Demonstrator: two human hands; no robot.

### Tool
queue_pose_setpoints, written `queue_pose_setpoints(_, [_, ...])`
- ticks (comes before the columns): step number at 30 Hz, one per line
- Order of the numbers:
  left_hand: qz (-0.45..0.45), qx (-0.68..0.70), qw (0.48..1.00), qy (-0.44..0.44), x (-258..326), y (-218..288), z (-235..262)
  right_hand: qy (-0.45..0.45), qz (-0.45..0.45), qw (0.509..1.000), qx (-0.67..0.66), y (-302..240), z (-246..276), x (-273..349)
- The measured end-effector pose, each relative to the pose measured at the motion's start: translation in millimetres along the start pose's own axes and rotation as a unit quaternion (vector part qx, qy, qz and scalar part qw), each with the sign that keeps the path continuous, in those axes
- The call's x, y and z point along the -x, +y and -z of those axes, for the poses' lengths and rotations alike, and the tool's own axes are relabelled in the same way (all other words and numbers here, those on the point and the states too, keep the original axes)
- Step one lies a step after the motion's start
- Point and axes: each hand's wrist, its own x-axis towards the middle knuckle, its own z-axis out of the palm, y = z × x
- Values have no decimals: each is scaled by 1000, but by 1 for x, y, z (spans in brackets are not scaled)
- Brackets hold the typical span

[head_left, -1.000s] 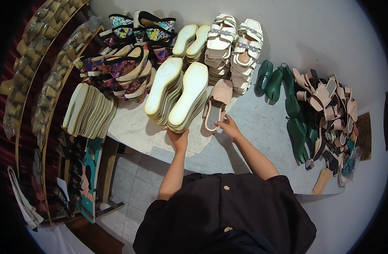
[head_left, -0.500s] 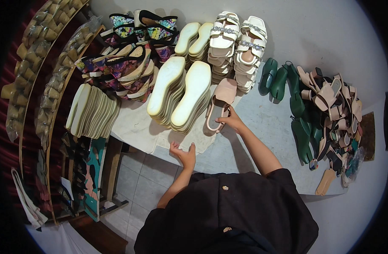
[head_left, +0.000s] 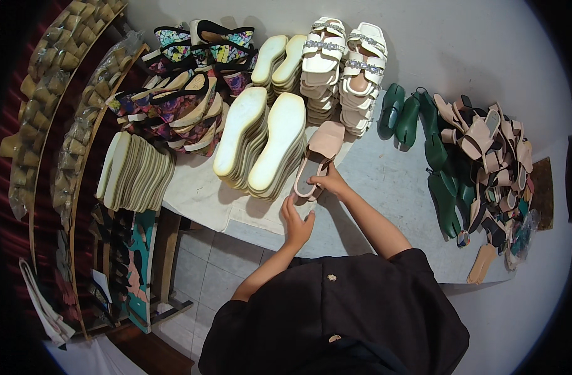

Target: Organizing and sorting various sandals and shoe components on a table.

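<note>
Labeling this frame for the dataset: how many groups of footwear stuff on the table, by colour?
Pink slipper, right hand on its heel, left hand next to it: 1
White sandal stacks: 2
Cream sole stacks: 5
Green shoe forms, loose group: 1
Floral wedge pile: 1
Tan strap heap: 1
Total: 11

My head camera looks steeply down from close above my fingers [head_left: 296, 206], facing the shoe-covered table [head_left: 386, 187] beyond them.
</note>
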Motion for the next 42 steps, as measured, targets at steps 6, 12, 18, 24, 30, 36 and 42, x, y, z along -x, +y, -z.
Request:
queue_pose_setpoints(6, [115, -54, 987, -97, -8, -6, -19, -12, 9, 999, -37, -9, -3, 10])
queue_pose_setpoints(12, [160, -32, 978, -131, 4, -9, -22, -30, 13, 998, 49, 13, -1, -1])
queue_pose_setpoints(18, [155, -115, 960, -204, 2, -6, -15, -33, 19, 999, 15, 9, -5, 10])
queue_pose_setpoints(24, [86, -93, 987, -104, 6, 17, 2, 79, 100, 991, 46, 15, 2, 40])
queue_pose_setpoints(30, [-19, -41, 996, -80, 30, 19, 4, 78, 61, 995, -1, 28, 75, 93])
queue_pose_setpoints(36, [-127, -22, 987, -95, 35, 60, -37, 105, -6, 977, -186, 34, 180, 147])
queue_pose_setpoints(42, [-164, 23, 984, -74, 50, 109, -100, 218, 68, 962, -148, 31, 252, 196])
